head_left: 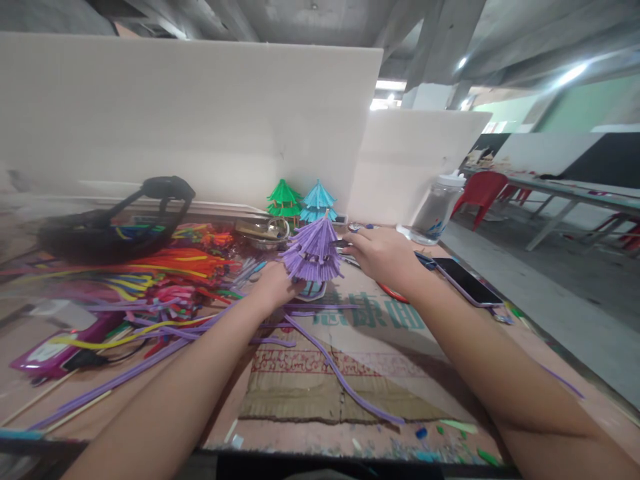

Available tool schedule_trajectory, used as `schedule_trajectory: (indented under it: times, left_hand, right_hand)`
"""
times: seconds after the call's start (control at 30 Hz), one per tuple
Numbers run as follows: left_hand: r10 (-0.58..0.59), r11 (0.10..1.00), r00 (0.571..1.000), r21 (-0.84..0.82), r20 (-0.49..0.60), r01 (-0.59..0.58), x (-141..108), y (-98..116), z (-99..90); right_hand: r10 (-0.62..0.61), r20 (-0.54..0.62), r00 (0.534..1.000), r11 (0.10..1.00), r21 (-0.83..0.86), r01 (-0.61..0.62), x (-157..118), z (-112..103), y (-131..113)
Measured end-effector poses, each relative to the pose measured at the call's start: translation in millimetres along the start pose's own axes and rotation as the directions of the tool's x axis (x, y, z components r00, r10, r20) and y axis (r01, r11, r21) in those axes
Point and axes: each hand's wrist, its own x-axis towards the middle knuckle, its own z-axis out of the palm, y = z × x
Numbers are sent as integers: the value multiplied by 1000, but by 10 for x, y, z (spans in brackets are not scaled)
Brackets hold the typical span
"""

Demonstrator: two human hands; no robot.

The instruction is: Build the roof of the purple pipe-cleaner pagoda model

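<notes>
A purple two-tiered model pavilion point(314, 250) with a pointed roof stands upright over a small light base at the centre. My left hand point(276, 287) is at its lower left side, its fingers mostly hidden behind the roof. Just right of the roof, my right hand point(380, 257) has its fingers bent around a small dark thing that I cannot make out clearly. Behind the purple model are a green one point(284, 198) and a light blue one point(319, 199). Purple strips point(340, 373) lie across the printed cardboard point(290, 393) below.
Coloured strips point(185, 267), a magenta glue gun point(55, 350) and a black headset-like object point(100, 230) are on the left. A glass bowl point(260, 233) is behind my left hand. At right are a phone point(467, 281) and a water bottle point(437, 208).
</notes>
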Motion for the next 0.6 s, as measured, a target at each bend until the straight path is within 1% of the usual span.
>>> schedule_trajectory:
  times: [0.1,0.2,0.33,0.6]
  left_hand:
    - [15,1000,1000,-11,4,-15,-4,8,-11]
    - [5,1000,1000,-18,-2,-5,-9,9,-12]
    - [-15,1000,1000,-7,7,15,-11,3,-5]
    - [-6,1000,1000,15,10,6,-5,-4,2]
  right_hand:
    - [8,1,1000,1000,4,-8,12,-40,4]
    - [3,3,1000,1000,1,-3,13,-56,5]
    - [-19,0,1000,1000,-16,19,3,-28,1]
    - [-22,0,1000,999,-26,22,0,12,2]
